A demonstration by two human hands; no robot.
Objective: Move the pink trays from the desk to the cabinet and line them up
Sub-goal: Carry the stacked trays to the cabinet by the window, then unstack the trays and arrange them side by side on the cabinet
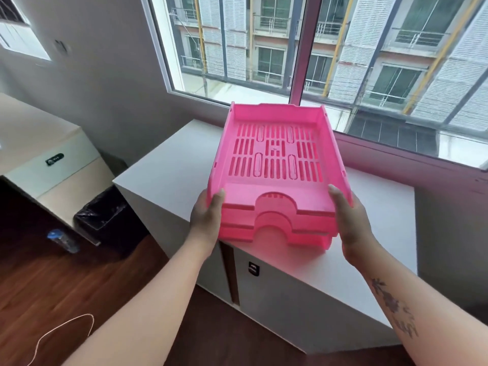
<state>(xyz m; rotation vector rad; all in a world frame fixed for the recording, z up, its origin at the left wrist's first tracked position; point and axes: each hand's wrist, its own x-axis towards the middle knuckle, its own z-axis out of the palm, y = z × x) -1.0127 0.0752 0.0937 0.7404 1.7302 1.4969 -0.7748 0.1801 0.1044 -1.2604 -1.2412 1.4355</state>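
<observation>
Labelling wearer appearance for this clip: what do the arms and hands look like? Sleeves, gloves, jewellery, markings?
Both forearms are bare, with no sleeves in view. The left hand and right hand wear no gloves; no rings, watch or wristbands show. The right forearm carries a dark floral tattoo running lengthwise along it. No markings show on the left forearm. Fingernails look short and unpainted.

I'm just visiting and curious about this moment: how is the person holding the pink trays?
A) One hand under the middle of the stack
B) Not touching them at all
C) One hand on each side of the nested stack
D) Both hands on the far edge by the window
C: the left hand and the right hand grip opposite sides of the nested pink trays above the white cabinet.
</observation>
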